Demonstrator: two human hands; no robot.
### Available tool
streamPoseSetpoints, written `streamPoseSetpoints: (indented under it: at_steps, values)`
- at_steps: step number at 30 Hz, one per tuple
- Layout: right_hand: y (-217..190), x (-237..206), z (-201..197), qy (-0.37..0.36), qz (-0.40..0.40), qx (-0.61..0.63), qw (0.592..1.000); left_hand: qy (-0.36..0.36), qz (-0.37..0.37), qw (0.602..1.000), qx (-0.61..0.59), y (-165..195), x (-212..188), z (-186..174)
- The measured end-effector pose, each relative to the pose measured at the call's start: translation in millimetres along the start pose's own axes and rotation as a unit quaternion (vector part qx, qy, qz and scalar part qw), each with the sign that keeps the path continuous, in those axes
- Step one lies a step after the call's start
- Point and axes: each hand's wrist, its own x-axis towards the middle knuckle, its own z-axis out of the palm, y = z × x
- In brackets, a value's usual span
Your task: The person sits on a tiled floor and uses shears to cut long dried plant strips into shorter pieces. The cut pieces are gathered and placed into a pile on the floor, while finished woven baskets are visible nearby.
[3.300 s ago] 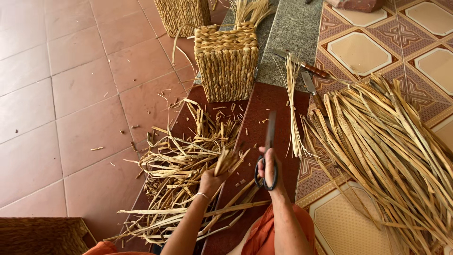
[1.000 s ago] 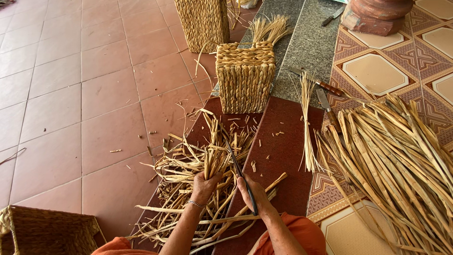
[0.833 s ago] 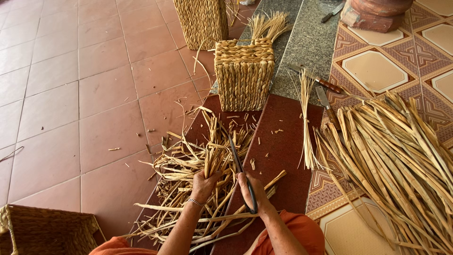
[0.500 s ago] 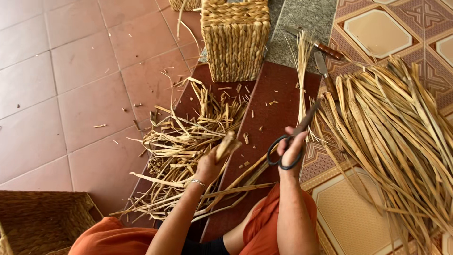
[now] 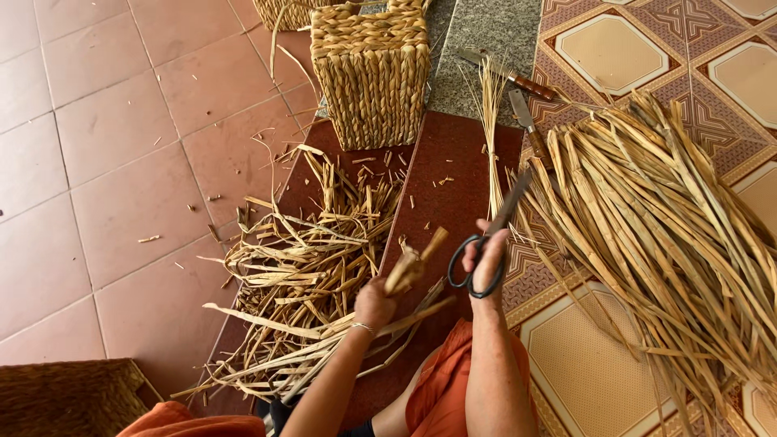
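Observation:
My right hand (image 5: 488, 260) grips black-handled scissors (image 5: 491, 237) with the blades pointing up and to the right, toward a big bundle of long dried straw strips (image 5: 664, 235). My left hand (image 5: 374, 304) holds a short bunch of dried straw stalks (image 5: 414, 263), its cut end angled up toward the scissors. Below and left of my left hand lies a heap of straw offcuts (image 5: 312, 275) on the dark red floor strip (image 5: 461, 162).
A square woven straw basket (image 5: 372, 69) stands at the top centre, another woven basket (image 5: 283, 10) behind it. Two knives (image 5: 518, 89) and a thin upright straw sheaf (image 5: 490, 121) lie right of it. A woven basket corner (image 5: 69, 396) shows at bottom left.
My right hand has lifted the scissors from the offcut heap and swung them to the right, blades now pointing up. My left hand has raised its straw bunch.

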Motion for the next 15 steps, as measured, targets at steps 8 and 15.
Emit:
streamPoseSetpoints:
  at_steps: [8,15]
  values:
    - [31.3,-21.9,47.0,-0.322,0.066,-0.163,0.930,0.070,-0.009,0.954,-0.292,-27.2,-0.1,-68.0]
    - [4.7,-42.7,57.9,-0.300,0.004,-0.288,0.909,0.053,-0.001,0.930,-0.365,-44.9,-1.9,-56.0]
